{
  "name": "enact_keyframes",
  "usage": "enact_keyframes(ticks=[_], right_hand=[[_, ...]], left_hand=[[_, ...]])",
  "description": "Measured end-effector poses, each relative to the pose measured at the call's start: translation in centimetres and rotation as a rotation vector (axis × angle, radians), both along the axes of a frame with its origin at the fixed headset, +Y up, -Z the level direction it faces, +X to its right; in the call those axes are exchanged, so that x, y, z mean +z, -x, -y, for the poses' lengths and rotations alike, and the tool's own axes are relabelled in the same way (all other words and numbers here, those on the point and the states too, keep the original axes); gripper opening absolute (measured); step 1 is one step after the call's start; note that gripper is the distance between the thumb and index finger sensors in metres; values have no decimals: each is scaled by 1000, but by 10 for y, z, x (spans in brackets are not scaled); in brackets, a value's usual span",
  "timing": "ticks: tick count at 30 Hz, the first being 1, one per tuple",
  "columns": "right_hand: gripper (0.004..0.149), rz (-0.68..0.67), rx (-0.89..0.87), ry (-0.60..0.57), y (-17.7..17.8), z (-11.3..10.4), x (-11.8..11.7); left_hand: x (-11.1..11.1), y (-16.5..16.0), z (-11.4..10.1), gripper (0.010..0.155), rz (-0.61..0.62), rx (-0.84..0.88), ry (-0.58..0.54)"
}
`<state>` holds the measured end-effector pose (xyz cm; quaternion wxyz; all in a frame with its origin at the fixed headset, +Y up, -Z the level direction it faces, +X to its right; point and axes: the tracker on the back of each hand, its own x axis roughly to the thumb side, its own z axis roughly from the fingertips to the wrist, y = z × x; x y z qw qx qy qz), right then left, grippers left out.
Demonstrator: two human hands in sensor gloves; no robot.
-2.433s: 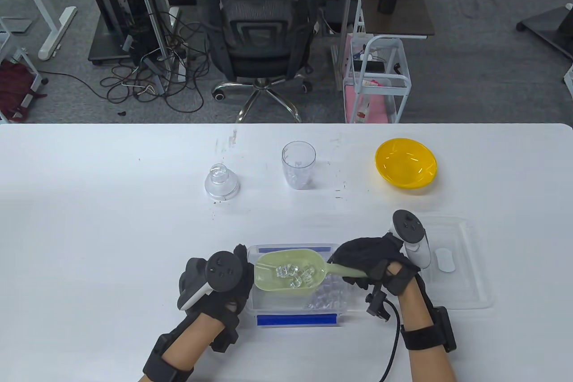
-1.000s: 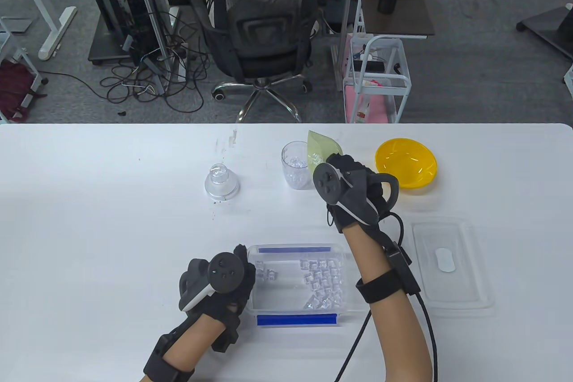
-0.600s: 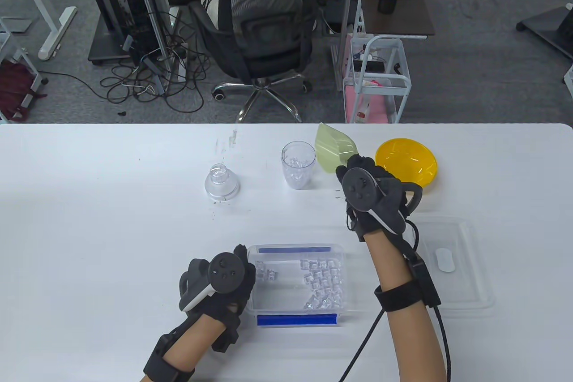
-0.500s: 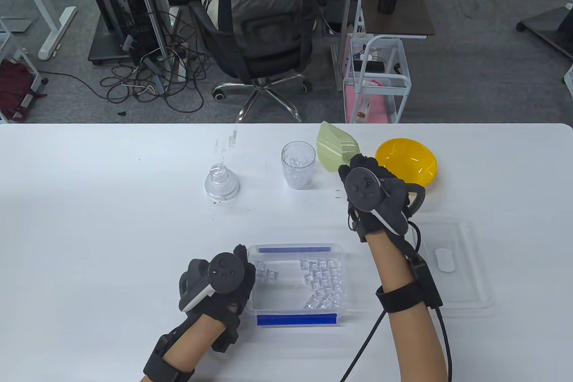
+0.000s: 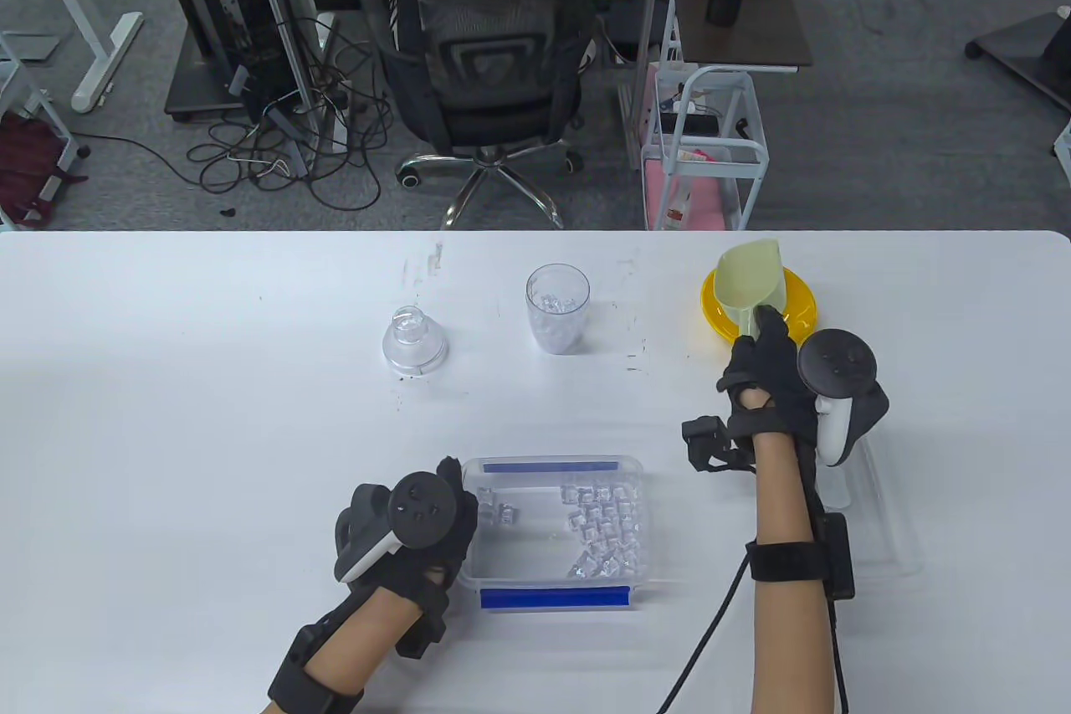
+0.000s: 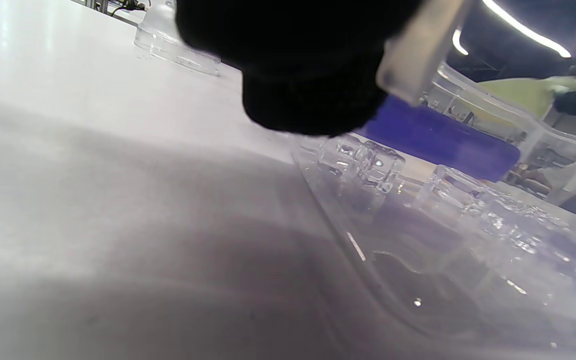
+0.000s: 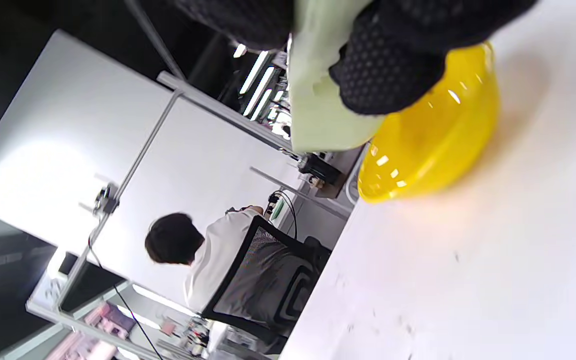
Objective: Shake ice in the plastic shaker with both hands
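Observation:
The clear plastic shaker cup [image 5: 558, 316] stands upright at the table's middle back with ice cubes inside. Its clear domed lid [image 5: 412, 339] sits on the table to the left of it. My right hand [image 5: 766, 362] grips the handle of a pale green scoop [image 5: 750, 283], whose empty bowl hangs over the yellow bowl [image 5: 799, 304]. In the right wrist view the scoop [image 7: 318, 110] sits above the yellow bowl [image 7: 433, 145]. My left hand [image 5: 435, 517] holds the left end of the clear ice container [image 5: 556, 580], which still has ice cubes [image 5: 604, 526] in it.
The container's clear lid [image 5: 878, 496] lies flat at the right, partly under my right forearm. Beyond the table's far edge stand an office chair [image 5: 494, 69] with a person in it, and a small cart [image 5: 707, 153].
My right hand lifted the scoop of ice from the container, tipped it into the shaker cup, then swung the emptied scoop right over the yellow bowl. The left hand stayed put.

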<state>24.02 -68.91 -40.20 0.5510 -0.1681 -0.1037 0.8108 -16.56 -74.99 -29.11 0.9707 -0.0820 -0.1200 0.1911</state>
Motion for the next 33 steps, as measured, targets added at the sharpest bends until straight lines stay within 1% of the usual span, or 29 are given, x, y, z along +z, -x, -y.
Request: enact_keyframes(ticks=[2, 4, 8, 12, 14, 16, 20, 22, 23, 24, 26, 30, 33], right_hand=[[67, 24, -81, -13, -2, 14, -3], [67, 23, -130, 1, -2, 25, -7], [68, 40, -187, 0, 0, 37, -14], [69, 34, -153, 28, 1, 42, -16], [70, 15, -86, 58, 0, 42, -15], [71, -37, -16, 102, 0, 41, -14], [74, -161, -12, 190, 3, 40, -9], [75, -215, 26, 198, 5, 37, -3], [77, -270, 60, 194, 8, 31, 5], [77, -280, 73, 198, 9, 30, 8], [78, -327, 170, 192, 15, 20, 23], [80, -420, 308, 125, 28, 3, 57], [85, -490, 348, 85, 38, -3, 78]], left_hand=[[0, 0, 0, 65, 0, -2, 0], [0, 0, 0, 65, 0, -1, 0], [0, 0, 0, 65, 1, -1, 1], [0, 0, 0, 65, 2, 0, 1], [0, 0, 0, 65, 2, 0, 3], [0, 0, 0, 65, 3, 1, 4], [0, 0, 0, 65, 3, 0, 4], [0, 0, 0, 65, 2, -3, 1], [0, 0, 0, 65, 2, -3, 0], [0, 0, 0, 65, 2, -3, 1], [0, 0, 0, 65, 2, -2, 1], [0, 0, 0, 65, 2, 0, 3], [0, 0, 0, 65, 3, 2, 4]])
